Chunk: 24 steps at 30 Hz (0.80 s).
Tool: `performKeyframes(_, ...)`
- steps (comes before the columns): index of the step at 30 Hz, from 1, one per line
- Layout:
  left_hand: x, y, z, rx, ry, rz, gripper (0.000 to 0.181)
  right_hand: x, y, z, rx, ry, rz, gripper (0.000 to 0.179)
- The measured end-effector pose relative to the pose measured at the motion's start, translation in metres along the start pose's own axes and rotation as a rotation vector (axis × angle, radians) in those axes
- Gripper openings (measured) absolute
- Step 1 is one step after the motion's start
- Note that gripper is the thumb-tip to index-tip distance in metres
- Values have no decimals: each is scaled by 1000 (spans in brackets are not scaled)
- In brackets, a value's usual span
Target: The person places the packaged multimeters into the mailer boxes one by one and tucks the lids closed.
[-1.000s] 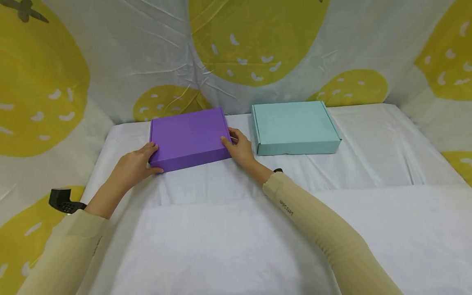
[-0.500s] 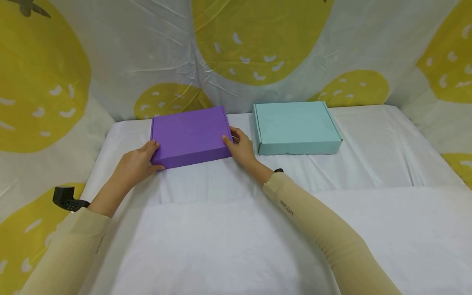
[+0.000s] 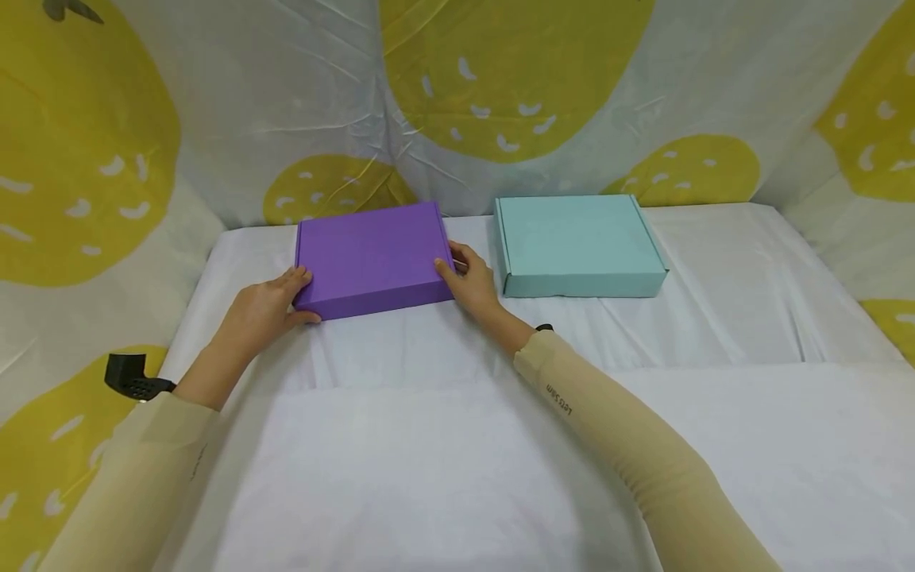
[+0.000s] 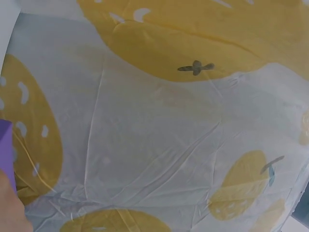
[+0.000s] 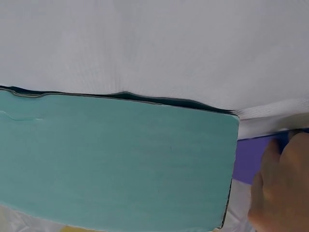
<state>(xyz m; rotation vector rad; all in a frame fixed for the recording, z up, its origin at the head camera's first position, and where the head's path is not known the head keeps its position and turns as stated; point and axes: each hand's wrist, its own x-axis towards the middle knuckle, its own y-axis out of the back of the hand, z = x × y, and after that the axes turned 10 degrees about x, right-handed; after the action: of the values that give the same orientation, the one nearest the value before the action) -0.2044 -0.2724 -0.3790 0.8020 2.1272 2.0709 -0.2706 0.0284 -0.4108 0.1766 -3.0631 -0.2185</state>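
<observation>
A shallow purple cardboard box (image 3: 372, 254) with its lid down lies toward the back left of the white-covered table. My left hand (image 3: 260, 314) holds its left end, thumb at the front corner and fingers along the side. At the opposite end, my right hand (image 3: 472, 282) grips the right side, thumb near the front top edge and fingers partly hidden behind. In the left wrist view only a corner of the purple box (image 4: 5, 147) and part of that hand (image 4: 10, 208) show. The right wrist view catches the right hand (image 5: 285, 186) against the purple box (image 5: 250, 157).
A similar closed teal box (image 3: 579, 238) lies just right of my right hand, with a narrow gap between the boxes. White cloth (image 3: 443, 469) covers the table. A curtain (image 3: 300, 87) with yellow fruit prints rises behind and at both sides.
The head view has tilted slightly, lifting the left side of the picture. Both hands keep their hold on the purple box, which stays almost in place beside the teal one.
</observation>
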Motion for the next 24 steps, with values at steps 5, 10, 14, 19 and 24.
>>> performKeyframes(5, 3, -3, -2, 26, -41, 62, 63, 2, 2, 1, 5, -3, -1, 49)
performKeyframes(10, 5, -2, -3, 38, -58, 70, 62, 3, 4, 2, -7, -4, -4, 50)
performKeyframes(14, 5, -1, -3, 37, -57, 63, 62, 4, 4, 3, -6, 3, -2, 50)
performKeyframes(19, 3, -2, -4, 34, -64, 83, 62, 6, 4, 3, -2, -2, -7, 50)
performKeyframes(24, 2, -3, -5, 24, -76, 103, 62, 6, 4, 4, 5, -18, -10, 51)
